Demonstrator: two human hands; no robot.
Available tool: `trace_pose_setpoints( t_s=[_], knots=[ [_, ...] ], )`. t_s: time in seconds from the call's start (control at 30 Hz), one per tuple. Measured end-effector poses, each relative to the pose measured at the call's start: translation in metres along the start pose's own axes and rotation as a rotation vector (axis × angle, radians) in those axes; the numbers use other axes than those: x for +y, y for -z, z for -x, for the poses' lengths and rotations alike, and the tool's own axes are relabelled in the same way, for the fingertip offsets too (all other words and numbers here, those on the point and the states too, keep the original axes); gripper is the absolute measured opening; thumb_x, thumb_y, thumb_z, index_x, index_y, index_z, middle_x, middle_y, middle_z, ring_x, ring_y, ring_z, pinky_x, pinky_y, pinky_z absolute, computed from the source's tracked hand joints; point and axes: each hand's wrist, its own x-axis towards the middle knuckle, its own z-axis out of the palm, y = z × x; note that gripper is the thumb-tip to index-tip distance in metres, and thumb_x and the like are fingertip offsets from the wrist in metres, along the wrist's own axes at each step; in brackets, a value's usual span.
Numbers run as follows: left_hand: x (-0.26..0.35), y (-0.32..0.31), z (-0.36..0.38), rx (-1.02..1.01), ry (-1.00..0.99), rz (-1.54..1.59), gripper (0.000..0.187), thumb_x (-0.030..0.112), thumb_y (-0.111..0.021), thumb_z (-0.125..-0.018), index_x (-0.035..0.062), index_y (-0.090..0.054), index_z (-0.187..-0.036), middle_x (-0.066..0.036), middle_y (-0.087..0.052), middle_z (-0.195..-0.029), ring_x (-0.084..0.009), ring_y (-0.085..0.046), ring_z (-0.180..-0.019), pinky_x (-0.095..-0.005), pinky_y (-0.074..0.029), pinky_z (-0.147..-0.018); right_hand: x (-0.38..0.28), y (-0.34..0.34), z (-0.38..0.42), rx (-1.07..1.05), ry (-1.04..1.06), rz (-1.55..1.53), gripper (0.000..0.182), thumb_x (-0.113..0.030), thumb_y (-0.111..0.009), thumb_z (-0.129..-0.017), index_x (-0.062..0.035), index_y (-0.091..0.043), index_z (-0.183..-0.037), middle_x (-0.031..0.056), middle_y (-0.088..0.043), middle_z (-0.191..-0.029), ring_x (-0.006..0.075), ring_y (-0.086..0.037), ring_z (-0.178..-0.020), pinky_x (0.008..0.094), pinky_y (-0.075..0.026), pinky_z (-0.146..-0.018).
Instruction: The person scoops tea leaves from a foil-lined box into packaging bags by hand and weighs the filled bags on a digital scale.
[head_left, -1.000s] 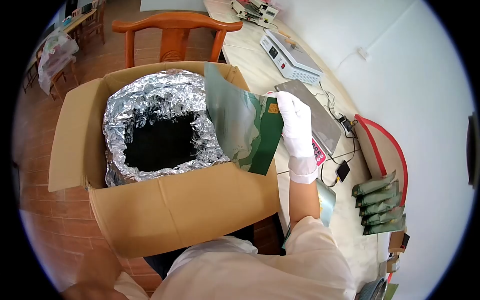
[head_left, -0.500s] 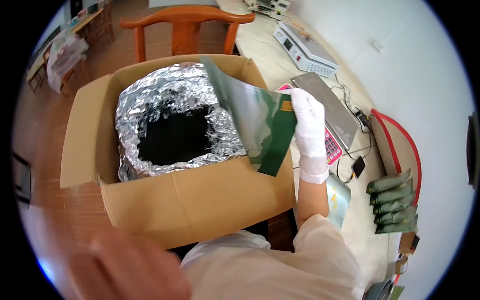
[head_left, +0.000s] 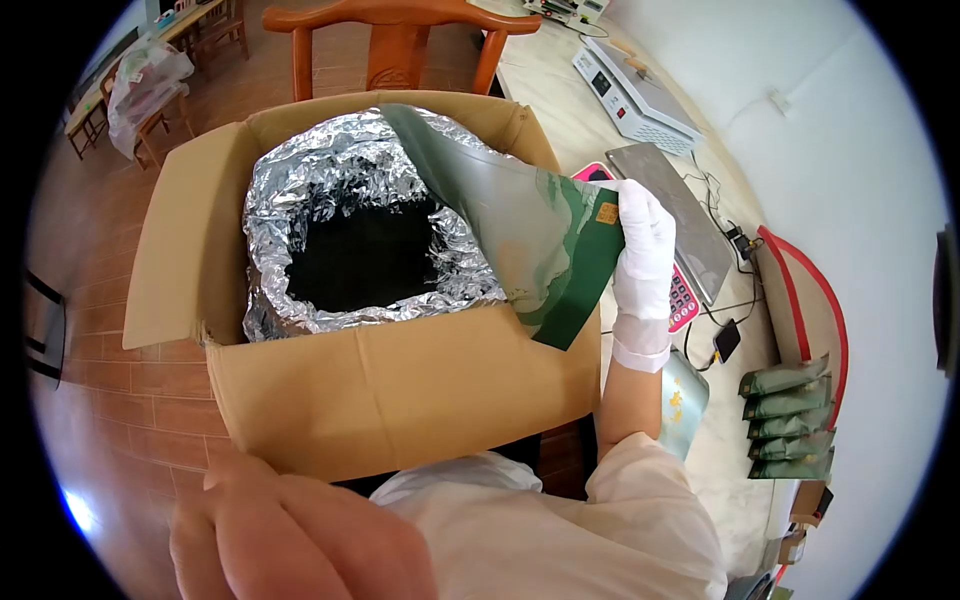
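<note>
White-gloved, my right hand (head_left: 645, 260) is closed on the edge of a green and silver pouch (head_left: 520, 230), which hangs slanted over the right side of a cardboard box (head_left: 400, 400). Inside the box sits crumpled foil (head_left: 350, 140) around dark contents (head_left: 365, 255), too dark to make out. My left hand (head_left: 300, 530), bare and close to the camera, is at the lower left below the box. Its fingers are bent together, and their tips and anything in them are hidden.
A wooden chair (head_left: 400, 45) stands behind the box. On the table (head_left: 735, 430) at the right are a pink calculator (head_left: 683, 300), a metal plate (head_left: 675, 215), a white device (head_left: 640, 100), a light blue pouch (head_left: 682, 405), a phone (head_left: 727, 341) and several green pouches (head_left: 790, 420).
The view has shifted, so box and table sit differently in the frame. My left hand has come nearer the middle and looks larger. The pouch is still in my right hand, its printed face spread wider.
</note>
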Motion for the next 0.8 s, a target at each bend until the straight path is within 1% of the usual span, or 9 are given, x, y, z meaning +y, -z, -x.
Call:
trace_pose_setpoints(
  t_s=[0.13, 0.2, 0.3, 0.33, 0.4, 0.53, 0.63, 0.73, 0.8],
  knots=[
    [0.006, 0.008, -0.005, -0.077, 0.040, 0.053, 0.011, 0.003, -0.078, -0.067, 0.0071, -0.069, -0.073, -0.002, -0.058, -0.078, -0.0101, -0.056, -0.068, -0.0230, -0.040, -0.052, 0.000, 0.001, 0.000, -0.010, 0.015, -0.036, 0.035, -0.033, -0.051, -0.094, -0.0009, -0.065, -0.091, 0.0001, -0.062, -0.078, 0.0055, -0.053, -0.070, 0.0203, -0.043, -0.064],
    [0.006, 0.019, -0.009, -0.293, 0.057, 0.105, 0.009, 0.002, -0.076, -0.068, 0.0063, -0.069, -0.070, -0.003, -0.059, -0.076, -0.0111, -0.057, -0.068, -0.0239, -0.042, -0.052, 0.003, 0.004, 0.000, 0.003, 0.029, -0.080, 0.033, -0.029, -0.053, -0.094, 0.0005, -0.066, -0.094, 0.0002, -0.065, -0.080, 0.0049, -0.056, -0.070, 0.0193, -0.045, -0.065],
    [-0.013, 0.026, -0.010, -0.300, -0.004, 0.099, 0.005, 0.005, -0.073, -0.074, 0.0053, -0.068, -0.075, -0.004, -0.060, -0.083, -0.0128, -0.058, -0.071, -0.0223, -0.044, -0.057, 0.005, 0.001, 0.001, 0.061, 0.061, 0.029, 0.033, -0.031, -0.053, -0.094, -0.0008, -0.067, -0.094, -0.0008, -0.063, -0.079, 0.0047, -0.054, -0.070, 0.0199, -0.044, -0.065],
    [-0.021, 0.030, -0.009, -0.319, -0.042, 0.117, 0.004, 0.007, -0.072, -0.076, 0.0047, -0.068, -0.077, -0.005, -0.060, -0.086, -0.0135, -0.058, -0.073, -0.0220, -0.046, -0.059, 0.005, -0.002, 0.001, 0.081, 0.033, 0.035, 0.036, -0.032, -0.050, -0.094, -0.0004, -0.065, -0.091, 0.0004, -0.062, -0.080, 0.0064, -0.053, -0.073, 0.0215, -0.043, -0.069],
    [-0.026, 0.026, -0.010, -0.201, -0.090, 0.139, 0.008, 0.012, -0.069, -0.081, 0.0048, -0.068, -0.079, -0.006, -0.061, -0.091, -0.0152, -0.058, -0.073, -0.0213, -0.046, -0.063, 0.010, -0.006, 0.001, 0.127, 0.030, -0.007, 0.037, -0.033, -0.049, -0.095, -0.0001, -0.065, -0.091, 0.0008, -0.062, -0.080, 0.0068, -0.053, -0.072, 0.0215, -0.043, -0.068],
    [-0.025, 0.012, -0.011, -0.019, -0.097, 0.008, 0.005, 0.010, -0.070, -0.080, 0.0058, -0.068, -0.077, -0.006, -0.062, -0.089, -0.0143, -0.058, -0.075, -0.0204, -0.047, -0.064, 0.019, -0.004, 0.003, 0.114, 0.003, -0.067, 0.040, -0.035, -0.048, -0.095, 0.0012, -0.064, -0.094, 0.0011, -0.062, -0.080, 0.0071, -0.053, -0.070, 0.0215, -0.043, -0.065],
    [-0.024, 0.000, -0.011, 0.045, -0.097, -0.142, 0.003, 0.008, -0.070, -0.078, 0.0066, -0.068, -0.076, -0.006, -0.063, -0.087, -0.0137, -0.058, -0.076, -0.0197, -0.047, -0.065, 0.018, -0.007, 0.004, 0.145, 0.066, -0.024, 0.040, -0.035, -0.047, -0.095, 0.0012, -0.064, -0.095, 0.0011, -0.061, -0.079, 0.0070, -0.052, -0.070, 0.0213, -0.042, -0.065],
    [-0.025, -0.005, -0.011, 0.096, -0.129, -0.279, 0.004, 0.006, -0.070, -0.077, 0.0073, -0.067, -0.075, -0.006, -0.064, -0.086, -0.0130, -0.058, -0.077, -0.0190, -0.048, -0.066, 0.019, -0.004, 0.005, 0.139, 0.047, -0.023, 0.039, -0.035, -0.048, -0.095, 0.0007, -0.064, -0.094, 0.0011, -0.061, -0.079, 0.0070, -0.052, -0.070, 0.0211, -0.042, -0.065],
    [-0.024, -0.005, -0.011, 0.102, -0.162, -0.368, 0.005, 0.005, -0.070, -0.076, 0.0078, -0.067, -0.075, -0.006, -0.064, -0.085, -0.0126, -0.058, -0.078, -0.0185, -0.048, -0.066, 0.025, 0.000, 0.005, 0.129, 0.023, -0.071, 0.034, -0.030, -0.049, -0.095, 0.0003, -0.065, -0.095, -0.0003, -0.062, -0.082, 0.0058, -0.053, -0.073, 0.0206, -0.043, -0.068]
  ],
)
